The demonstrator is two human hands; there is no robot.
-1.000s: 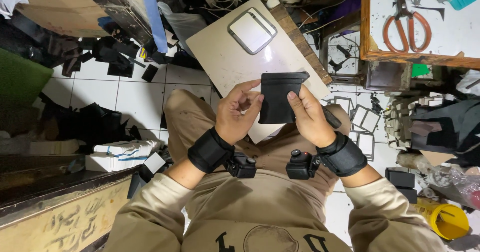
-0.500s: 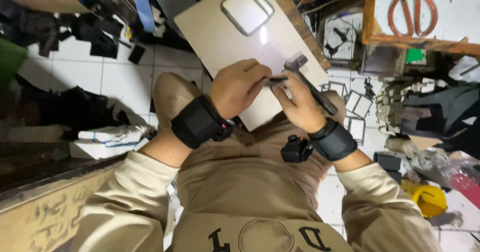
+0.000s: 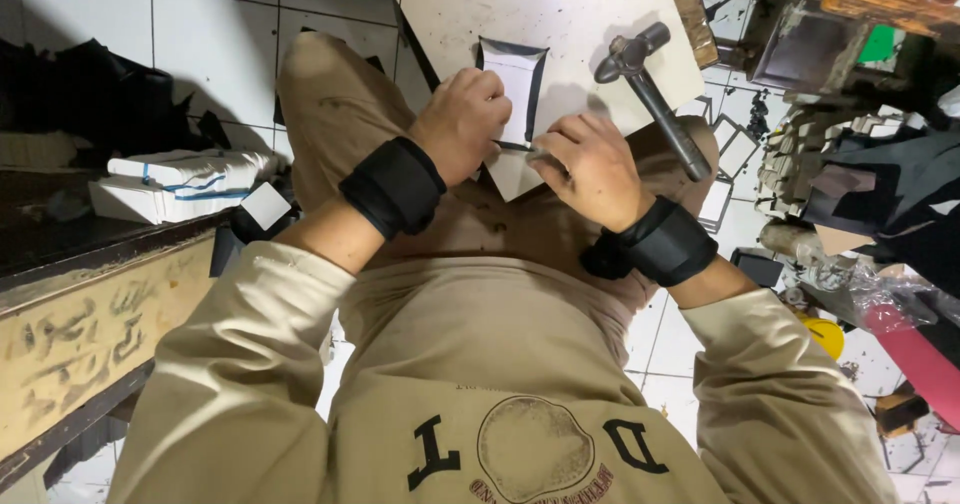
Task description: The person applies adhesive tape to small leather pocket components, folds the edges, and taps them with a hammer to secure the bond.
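A flat piece (image 3: pixel 515 84), white on its upper face with black folded edges, lies on a pale board (image 3: pixel 560 4) resting across my knees. My left hand (image 3: pixel 460 124) presses and pinches the piece's near edge from the left. My right hand (image 3: pixel 590 169) pinches the same thin dark edge from the right, fingertips almost meeting the left hand's. Both wrists carry black straps. A dark metal hammer (image 3: pixel 655 99) lies on the board just right of the piece, its head pointing away from me and its handle passing behind my right hand.
A stack of white sheets with blue bands (image 3: pixel 180 179) sits on the tiled floor at the left, beside a worn wooden bench (image 3: pixel 90 294). Stacks of cut pieces (image 3: pixel 790 154), a yellow object (image 3: pixel 825 334) and plastic wrap crowd the right side.
The piece, held up with its black face toward me a second ago, now lies white face up on the board. Both hands came down onto its near edge, and the view moved closer.
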